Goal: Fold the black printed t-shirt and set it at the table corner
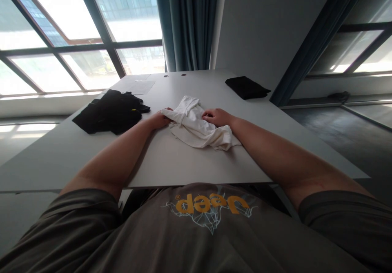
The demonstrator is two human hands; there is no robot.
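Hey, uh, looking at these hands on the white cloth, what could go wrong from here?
The white cloth lies bunched, so creases might get pressed in. The left hand is close to the crumpled black cloth, which it could snag or drag. The folded black item sits near the table's right edge; a bump might push it off.

white cloth (196, 122) is looking soft, matt, creased. black bundle (112, 112) and folded black cloth (246, 87) are both reading as matt fabric. table (183, 165) is showing a smooth finish, faint sheen. thin sheet (141, 87) is looking smooth, paper or plastic unclear. curtain (188, 24) is looking matt, woven. window panes (137, 3) are reading as smooth glass. t-shirt (147, 236) is showing matt cloth.
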